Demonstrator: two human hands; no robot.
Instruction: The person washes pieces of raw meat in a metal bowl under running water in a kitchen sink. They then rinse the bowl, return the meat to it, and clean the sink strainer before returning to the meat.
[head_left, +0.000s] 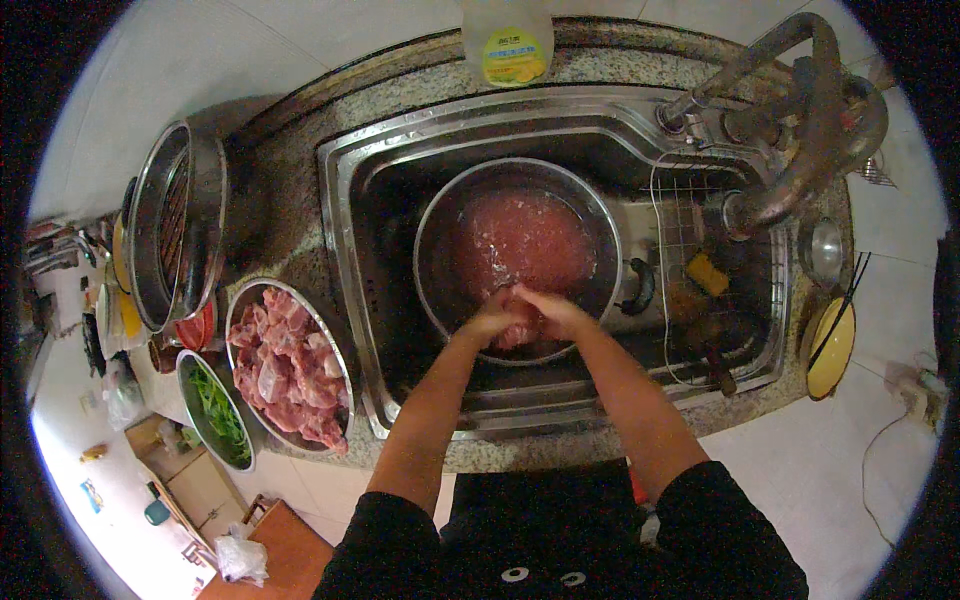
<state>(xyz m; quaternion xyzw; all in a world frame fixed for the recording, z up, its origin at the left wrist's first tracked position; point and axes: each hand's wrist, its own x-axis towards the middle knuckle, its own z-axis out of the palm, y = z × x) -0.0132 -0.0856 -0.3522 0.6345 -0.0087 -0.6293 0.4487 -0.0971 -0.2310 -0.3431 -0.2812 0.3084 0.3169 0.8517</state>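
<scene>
A round metal pot (421, 255) sits in the stainless-steel sink (390, 172), holding cloudy reddish water (536, 232) with some light froth on it. Over the pot's near side, my left hand (489, 316) and my right hand (556, 311) come together around a piece of raw meat (513, 336). Both hands are blurred, and the fingers partly hide the meat. On the counter to the left, a metal bowl (244, 285) is heaped with chunks of raw meat (285, 367).
A wire basket (679, 182) with a yellow sponge (707, 274) occupies the sink's right side, below the faucet (821, 97). Leafy greens (217, 420) fill a small bowl at left, near a large pan (206, 217). At right, chopsticks (840, 311) rest across a yellow bowl (834, 352).
</scene>
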